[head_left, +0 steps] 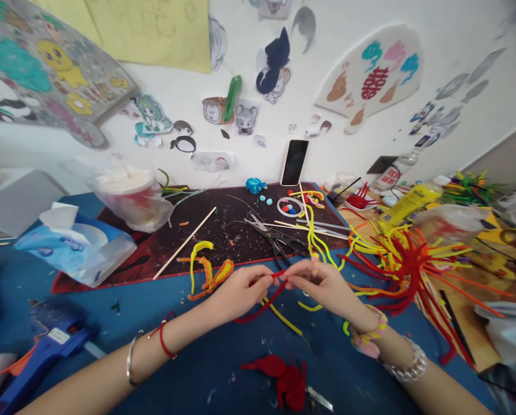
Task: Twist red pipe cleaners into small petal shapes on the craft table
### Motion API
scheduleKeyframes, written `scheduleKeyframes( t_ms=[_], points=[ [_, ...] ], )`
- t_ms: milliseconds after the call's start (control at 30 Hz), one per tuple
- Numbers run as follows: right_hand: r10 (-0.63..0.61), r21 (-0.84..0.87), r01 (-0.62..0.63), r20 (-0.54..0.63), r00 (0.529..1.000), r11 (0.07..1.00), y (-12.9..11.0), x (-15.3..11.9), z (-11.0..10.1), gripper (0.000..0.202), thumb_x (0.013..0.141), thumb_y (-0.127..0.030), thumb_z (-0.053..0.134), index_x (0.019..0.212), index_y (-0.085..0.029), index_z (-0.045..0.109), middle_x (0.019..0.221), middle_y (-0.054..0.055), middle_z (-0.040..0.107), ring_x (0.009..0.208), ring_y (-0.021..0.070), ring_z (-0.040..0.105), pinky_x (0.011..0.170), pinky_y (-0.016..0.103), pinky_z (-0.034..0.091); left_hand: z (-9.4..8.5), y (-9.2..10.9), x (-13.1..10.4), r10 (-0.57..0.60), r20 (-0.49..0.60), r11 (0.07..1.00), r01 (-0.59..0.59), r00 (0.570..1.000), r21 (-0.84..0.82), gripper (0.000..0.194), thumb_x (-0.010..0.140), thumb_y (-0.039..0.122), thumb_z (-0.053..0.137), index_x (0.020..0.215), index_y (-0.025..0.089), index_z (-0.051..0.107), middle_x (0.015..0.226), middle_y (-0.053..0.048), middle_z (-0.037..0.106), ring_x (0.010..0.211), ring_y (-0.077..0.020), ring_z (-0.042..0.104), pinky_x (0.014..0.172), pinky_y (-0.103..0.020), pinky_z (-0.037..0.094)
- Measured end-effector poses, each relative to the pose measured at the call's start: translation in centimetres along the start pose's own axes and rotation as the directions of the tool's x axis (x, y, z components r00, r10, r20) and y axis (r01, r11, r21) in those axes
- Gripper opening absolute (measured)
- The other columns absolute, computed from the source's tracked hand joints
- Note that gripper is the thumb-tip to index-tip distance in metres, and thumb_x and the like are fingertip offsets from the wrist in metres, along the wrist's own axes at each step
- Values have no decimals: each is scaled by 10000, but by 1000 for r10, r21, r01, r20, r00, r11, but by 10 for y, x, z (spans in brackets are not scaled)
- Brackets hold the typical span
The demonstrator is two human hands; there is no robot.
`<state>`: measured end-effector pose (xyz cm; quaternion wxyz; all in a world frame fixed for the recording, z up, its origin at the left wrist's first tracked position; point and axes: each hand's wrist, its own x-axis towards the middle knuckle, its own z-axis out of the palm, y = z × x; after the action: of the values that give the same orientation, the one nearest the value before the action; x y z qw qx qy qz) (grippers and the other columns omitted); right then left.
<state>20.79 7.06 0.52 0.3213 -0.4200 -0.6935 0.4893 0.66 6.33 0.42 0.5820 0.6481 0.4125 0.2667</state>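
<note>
A red pipe cleaner [270,302] runs between my two hands over the blue table, one end of it curving down to the left. My left hand [246,289] pinches it between thumb and fingertips. Close beside, nearly touching, my right hand [316,283] is closed on the same pipe cleaner. Below the hands lies a shaped red pipe cleaner piece [290,383] made of coils. Left of my left hand is a bent orange and yellow pipe cleaner piece [210,272]. Black-handled scissors [269,230] lie just beyond the fingers.
A large bundle of red, orange and yellow pipe cleaners [409,265] spreads at the right. A blue glue gun [59,340] and a tissue pack [79,245] are at the left. A bagged cup [131,193], a wooden stick [184,244] and a phone [295,162] stand or lie farther back.
</note>
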Motion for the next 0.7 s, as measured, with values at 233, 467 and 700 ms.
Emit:
scheduleKeyframes(
  t_ms=[233, 467, 700],
  points=[
    [88, 74, -80, -107, 990, 994, 11, 3, 3, 167, 715, -315, 642, 812, -178, 645, 773, 26, 663, 714, 146, 616, 697, 278, 485, 6, -3, -2, 14, -62, 996, -8, 998, 89, 248, 861, 332, 340, 724, 174, 475, 577, 45, 474, 443, -57, 389, 432, -175, 293],
    [131, 155, -103, -184, 974, 983, 8, 5, 5, 200, 707, -320, 648, 850, -181, 637, 740, 15, 644, 679, 128, 596, 631, 247, 471, 11, -8, -2, 5, -68, 1000, -5, 998, -10, 229, 872, 367, 299, 821, 193, 438, 599, 44, 493, 413, -61, 387, 394, -170, 309],
    [262, 424, -214, -58, 963, 880, 11, 3, 10, 301, 716, -283, 656, 999, -185, 628, 781, 16, 660, 662, 95, 595, 657, 228, 474, 15, -10, -3, 0, -60, 999, -3, 998, -52, 206, 875, 366, 296, 888, 209, 428, 584, 57, 481, 414, -65, 408, 398, -169, 321]
  ],
)
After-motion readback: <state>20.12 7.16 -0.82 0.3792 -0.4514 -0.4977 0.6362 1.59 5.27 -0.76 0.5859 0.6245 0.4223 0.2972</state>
